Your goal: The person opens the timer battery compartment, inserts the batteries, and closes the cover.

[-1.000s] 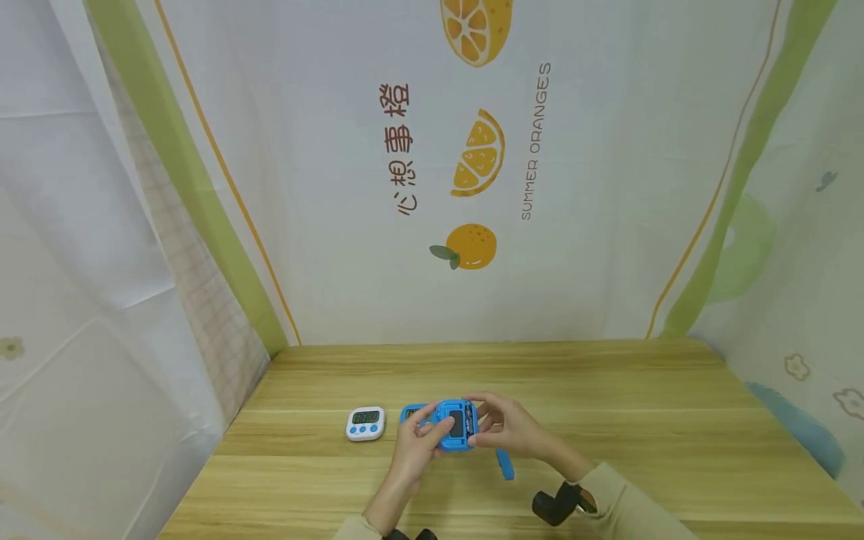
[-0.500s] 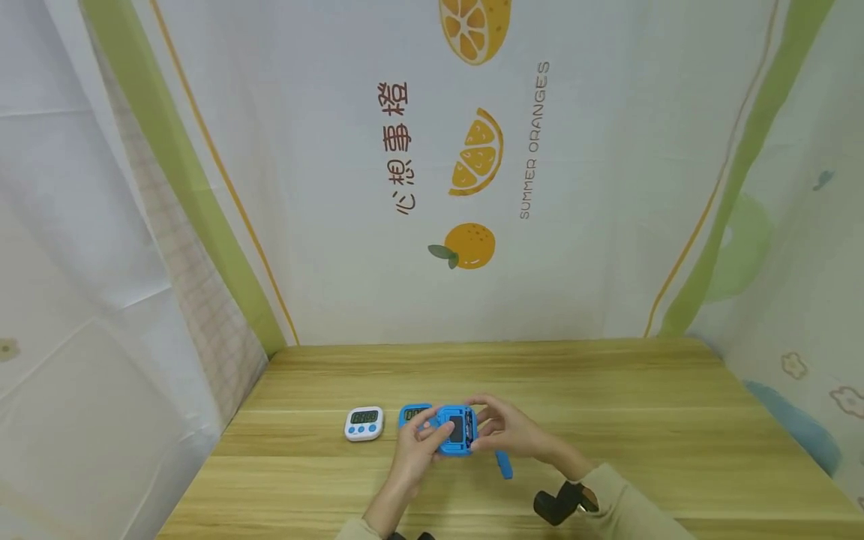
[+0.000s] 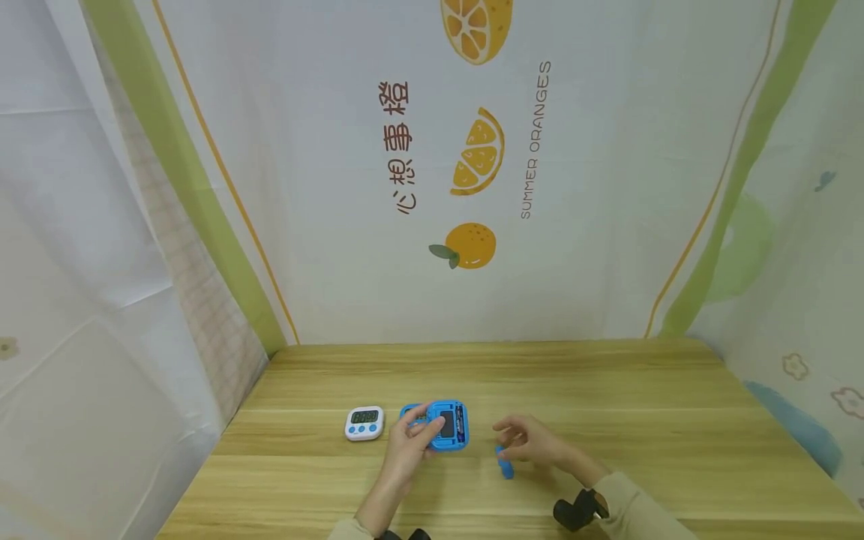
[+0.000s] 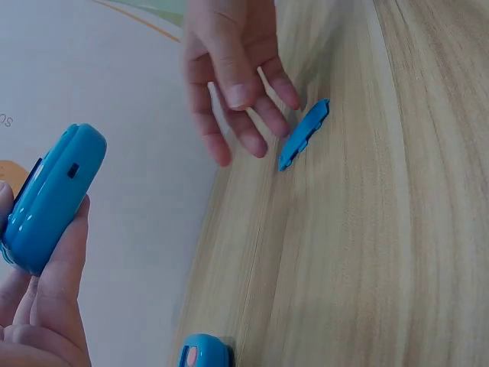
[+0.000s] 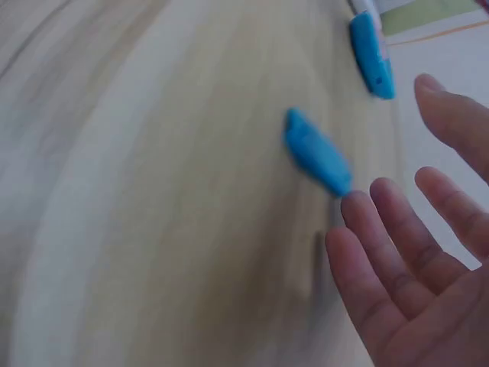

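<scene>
My left hand (image 3: 403, 452) grips a blue digital timer (image 3: 459, 446), thumb across its back, held above the table. The back faces up, and its battery slot lies uncovered along the right side with a dark battery (image 3: 462, 424) inside. To the right, my right hand (image 3: 533, 441) hovers with relaxed fingers and holds nothing. Just below its fingertips lies a narrow blue battery cover (image 3: 506, 470) on the table; in the right wrist view the cover (image 5: 317, 155) appears blurred beside the fingers (image 5: 363, 275).
A second blue timer (image 3: 409, 410) lies behind my left hand, partly hidden by it. Left of that sits a white timer (image 3: 364, 424) with blue buttons, its display up. The wooden table (image 3: 607, 382) ends at a hanging printed cloth (image 3: 574, 285).
My right hand has let go of the timer and moved right and down to the battery cover. My left hand, still gripping the timer, has shifted slightly left.
</scene>
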The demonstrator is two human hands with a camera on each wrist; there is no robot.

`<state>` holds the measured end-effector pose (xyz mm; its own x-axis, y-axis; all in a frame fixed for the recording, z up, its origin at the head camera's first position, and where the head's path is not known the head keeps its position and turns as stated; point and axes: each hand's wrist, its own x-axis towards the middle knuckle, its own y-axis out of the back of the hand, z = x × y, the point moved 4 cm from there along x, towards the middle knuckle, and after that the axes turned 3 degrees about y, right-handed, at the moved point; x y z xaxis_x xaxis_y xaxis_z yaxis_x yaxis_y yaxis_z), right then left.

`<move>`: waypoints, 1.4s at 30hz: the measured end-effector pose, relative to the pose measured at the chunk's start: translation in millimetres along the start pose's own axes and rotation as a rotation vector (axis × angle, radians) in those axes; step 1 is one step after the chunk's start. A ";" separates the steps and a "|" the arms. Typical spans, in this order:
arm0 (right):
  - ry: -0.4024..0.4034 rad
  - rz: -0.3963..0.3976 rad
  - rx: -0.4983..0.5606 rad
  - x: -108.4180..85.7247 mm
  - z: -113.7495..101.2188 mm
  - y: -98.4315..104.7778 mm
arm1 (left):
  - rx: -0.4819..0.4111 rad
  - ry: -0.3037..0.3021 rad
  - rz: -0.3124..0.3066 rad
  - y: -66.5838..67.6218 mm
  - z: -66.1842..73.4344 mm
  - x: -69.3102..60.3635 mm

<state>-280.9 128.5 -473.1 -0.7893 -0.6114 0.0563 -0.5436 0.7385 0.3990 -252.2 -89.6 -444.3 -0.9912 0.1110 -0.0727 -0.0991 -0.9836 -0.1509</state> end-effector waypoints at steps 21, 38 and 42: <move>0.013 0.000 -0.232 -5.6 16.5 -7.9 | 0.014 -0.015 -0.051 -3.4 1.5 -3.0; 0.027 0.018 -0.161 -6.5 12.8 -4.3 | 0.011 -0.015 -0.053 -2.0 -1.0 -0.3; 0.036 0.011 -0.122 -7.8 10.5 -3.2 | 0.012 -0.009 -0.041 -0.6 -1.8 -0.1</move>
<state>-276.0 133.9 -484.4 -0.7829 -0.6151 0.0934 -0.4946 0.7064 0.5063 -251.9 -88.8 -446.0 -0.9870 0.1500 -0.0579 -0.1406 -0.9799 -0.1414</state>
